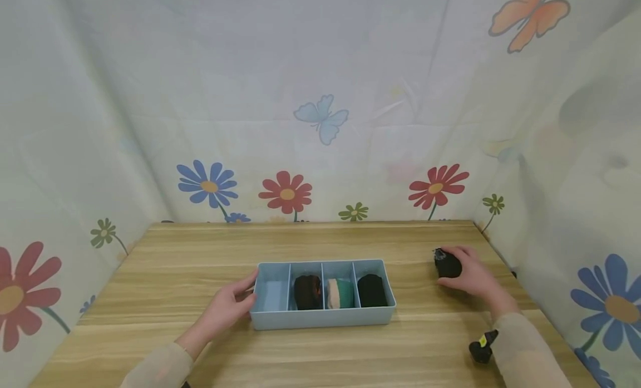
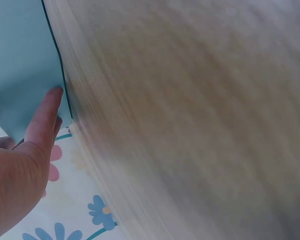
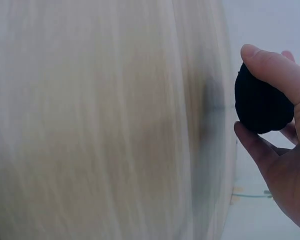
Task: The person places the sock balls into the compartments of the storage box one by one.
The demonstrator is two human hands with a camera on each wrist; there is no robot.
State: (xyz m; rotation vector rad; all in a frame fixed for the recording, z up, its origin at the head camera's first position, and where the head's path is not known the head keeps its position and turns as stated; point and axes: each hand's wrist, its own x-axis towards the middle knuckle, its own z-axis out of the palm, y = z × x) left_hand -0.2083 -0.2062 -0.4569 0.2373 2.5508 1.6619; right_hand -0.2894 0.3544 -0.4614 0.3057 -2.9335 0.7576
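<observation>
A light blue divided box sits on the wooden table. At its left end my left hand touches the outer wall with fairly straight fingers; the left wrist view shows a finger lying along the box wall. The leftmost compartment holds nothing. To its right lie a dark brown rolled sock, a teal and cream one and a black one, one per compartment. Right of the box, my right hand grips another black rolled sock between thumb and fingers.
A small black object with a yellow mark is by the right sleeve. Floral cloth hangs behind the table and along both sides. Wood surface stretches between the box and the right hand.
</observation>
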